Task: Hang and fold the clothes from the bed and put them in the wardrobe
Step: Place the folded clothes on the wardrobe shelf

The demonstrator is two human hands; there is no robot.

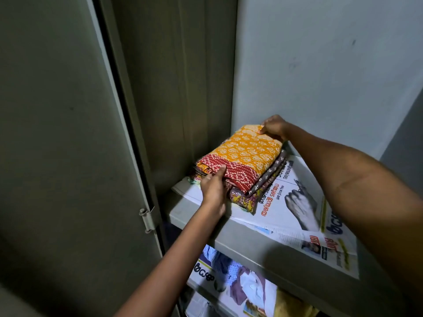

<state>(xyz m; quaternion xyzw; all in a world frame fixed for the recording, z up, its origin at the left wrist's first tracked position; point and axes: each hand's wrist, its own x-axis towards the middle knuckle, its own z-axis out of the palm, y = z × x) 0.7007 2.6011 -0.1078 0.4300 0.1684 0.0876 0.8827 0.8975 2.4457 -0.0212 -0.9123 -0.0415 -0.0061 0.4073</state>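
My left hand (214, 191) grips the near left corner of the folded orange cotton garment with white print and a dark red patterned band (242, 156), thumb on top of the red band and fingers curled under the fold. My right hand (273, 128) is at the far right corner of the same garment, its fingers pinching the orange edge close to the back of the shelf. So my two hands are apart, one at each end of the bundle.

The orange garment lies on top of a small stack of folded clothes (258, 188): beneath it I can see a grey-brown printed layer and, lowest, a yellow and maroon patterned one. The stack sits toward the back left of the grey metal wardrobe shelf (247, 239), tight against the wardrobe's side panel (174, 88) and back wall (320, 65).

The shelf is lined with a sheet of newspaper (295, 209) printed with red headlines and a black-and-white photograph of hands; the stack rests on its left part, and the paper spreads out bare to the right, under my right forearm. To the left stands the open grey metal wardrobe door (57, 133), with a hinge (146, 219) just beside my left forearm.

Below, a lower shelf also carries newspaper (229, 287), and a bit of yellow cloth (295, 303) shows at its right end, partly hidden by the shelf above.
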